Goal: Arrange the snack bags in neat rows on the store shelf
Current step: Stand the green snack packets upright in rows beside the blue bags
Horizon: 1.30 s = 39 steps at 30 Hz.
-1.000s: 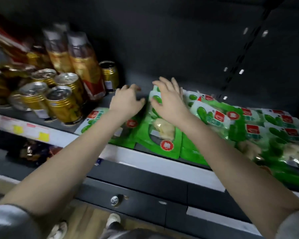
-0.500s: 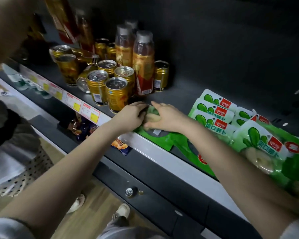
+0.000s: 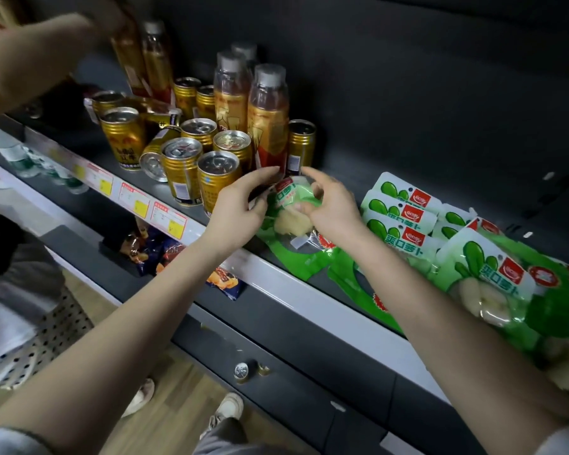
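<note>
Cans [image 3: 181,169] in gold crowd the left part of the shelf [image 3: 263,270], one toppled can [image 3: 155,156] lying among them and tall bottles [image 3: 266,116] standing behind. Another person's arm [image 3: 30,60] crosses the top-left corner. Just right of the nearest cans, the left hand [image 3: 240,211] holds the near snack bag [image 3: 293,208] by its left edge, fingers loosely curved over the top. The right hand [image 3: 332,215] pinches its right side, thumb on the front. The bag is tilted up. Its long axis runs front to back, with the red-logo end toward the bottles and the bottom end over the shelf lip. Further right, more green bags [image 3: 404,211] lie overlapped in rows.
</note>
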{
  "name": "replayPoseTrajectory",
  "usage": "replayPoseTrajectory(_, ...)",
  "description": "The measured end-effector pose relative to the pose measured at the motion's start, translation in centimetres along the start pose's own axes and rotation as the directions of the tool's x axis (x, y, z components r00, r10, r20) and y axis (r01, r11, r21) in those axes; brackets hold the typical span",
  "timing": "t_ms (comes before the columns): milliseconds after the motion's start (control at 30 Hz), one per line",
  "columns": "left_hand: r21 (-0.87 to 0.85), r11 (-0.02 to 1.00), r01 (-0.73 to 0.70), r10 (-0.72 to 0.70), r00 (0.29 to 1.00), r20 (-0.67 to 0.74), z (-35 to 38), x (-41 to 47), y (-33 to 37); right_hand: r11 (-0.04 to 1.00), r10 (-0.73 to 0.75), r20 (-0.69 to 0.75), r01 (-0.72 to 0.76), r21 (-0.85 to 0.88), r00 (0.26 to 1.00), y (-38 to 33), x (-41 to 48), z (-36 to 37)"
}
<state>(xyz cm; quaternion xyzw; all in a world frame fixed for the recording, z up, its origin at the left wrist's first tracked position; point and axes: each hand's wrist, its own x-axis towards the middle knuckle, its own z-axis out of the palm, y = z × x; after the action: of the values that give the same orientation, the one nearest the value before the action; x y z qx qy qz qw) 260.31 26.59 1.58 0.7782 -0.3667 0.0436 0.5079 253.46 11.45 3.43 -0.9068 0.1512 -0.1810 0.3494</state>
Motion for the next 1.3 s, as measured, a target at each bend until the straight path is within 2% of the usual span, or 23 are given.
replayPoseTrajectory(100, -0.007, 0.997, -0.075, 0.075, 0.996, -0.054, 0.5, 0.8, 0.9, 0.993, 0.016, -0.237, 0.013, 0.12, 0.971, 0.4, 0.2, -0.9)
replayPoseTrajectory(200, 0.013, 0.997, -0.076, 0.077, 0.991, -0.113, 1.3, 1.7, 1.5, 0.971, 0.042, -0.37, 0.049, 0.233, 0.928, 0.4, 0.3, -2.1)
replayPoseTrajectory(300, -0.109, 0.987, 0.118, -0.123, 0.991, -0.043, 2.4, 2.4, 2.2, 0.917, 0.062, -0.378, 0.097, 0.387, 0.924, 0.6, 0.1, -3.2)
replayPoseTrajectory(367, -0.271, 0.92, 0.283, -0.271, 0.959, 0.08, 3.2, 3.0, 2.4, 0.877, 0.094, -0.344, 0.086, 0.473, 0.934, 0.8, -0.3, -3.3)
replayPoseTrajectory(400, -0.305, 0.898, 0.317, -0.3, 0.948, 0.102, 3.6, 3.3, 2.2, 0.879, 0.103, -0.343, 0.076, 0.471, 0.934, 1.0, -0.5, -3.3)
replayPoseTrajectory(500, -0.232, 0.927, 0.296, -0.297, 0.954, 0.029, 4.5, 4.0, 1.7, 0.94, 0.111, -0.312, 0.003, 0.341, 0.944, 1.8, -1.2, -3.3)
replayPoseTrajectory(600, -0.123, 0.962, 0.242, -0.245, 0.969, -0.006, 5.1, 4.3, 1.7, 0.987, 0.134, -0.234, -0.108, 0.122, 0.963, 2.0, -1.7, -3.5)
replayPoseTrajectory(733, 0.065, 0.994, 0.093, -0.094, 0.996, 0.009, 6.4, 5.0, 1.6, 0.945, 0.266, -0.125, -0.285, -0.163, 0.956, 2.3, -1.9, -3.1)
replayPoseTrajectory(833, 0.126, 0.989, 0.074, -0.075, 0.997, 0.004, 7.1, 5.9, 0.9, 0.92, 0.167, -0.116, -0.197, -0.34, 0.979, 2.7, -2.1, -2.8)
replayPoseTrajectory(933, 0.17, 0.984, 0.056, -0.057, 0.998, 0.0, 7.6, 6.6, 0.6, 0.852, 0.091, 0.043, -0.056, -0.521, 0.995, 2.8, -2.2, -2.1)
replayPoseTrajectory(1067, 0.23, 0.972, 0.053, -0.064, 0.997, 0.038, 8.3, 6.5, -0.5, 0.802, 0.187, 0.173, -0.048, -0.596, 0.967, 3.0, -1.7, -0.5)
replayPoseTrajectory(1300, 0.378, 0.922, -0.083, 0.022, 0.987, 0.162, 8.7, 6.3, -1.4, 0.747, 0.311, 0.215, -0.098, -0.658, 0.926, 2.9, 0.1, 0.4)
